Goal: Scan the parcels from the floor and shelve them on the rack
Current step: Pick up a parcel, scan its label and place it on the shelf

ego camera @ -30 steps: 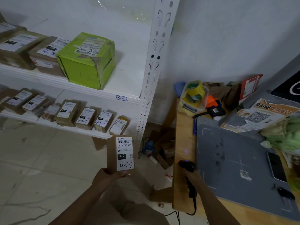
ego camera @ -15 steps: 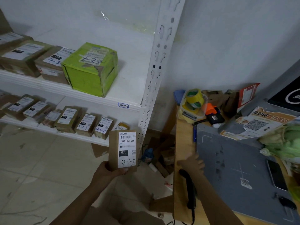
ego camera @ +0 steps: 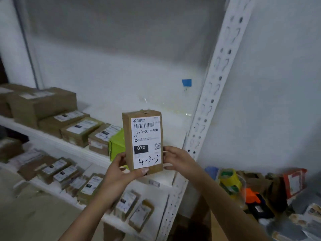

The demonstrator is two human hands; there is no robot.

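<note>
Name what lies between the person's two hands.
The head view shows an upright brown parcel, its label marked 4-3-5, between the left hand and right hand; both grip its lower sides.

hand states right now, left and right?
Left hand: grips the parcel at its lower left corner.
Right hand: holds the same parcel's right edge.

upright brown parcel, white label marked 4-3-5, before the rack.

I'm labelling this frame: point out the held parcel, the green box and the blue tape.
held parcel (ego camera: 146, 136), head view, white shipping label
green box (ego camera: 116, 146), head view, visible front face
blue tape (ego camera: 186, 82), head view, centre of the patch
</note>
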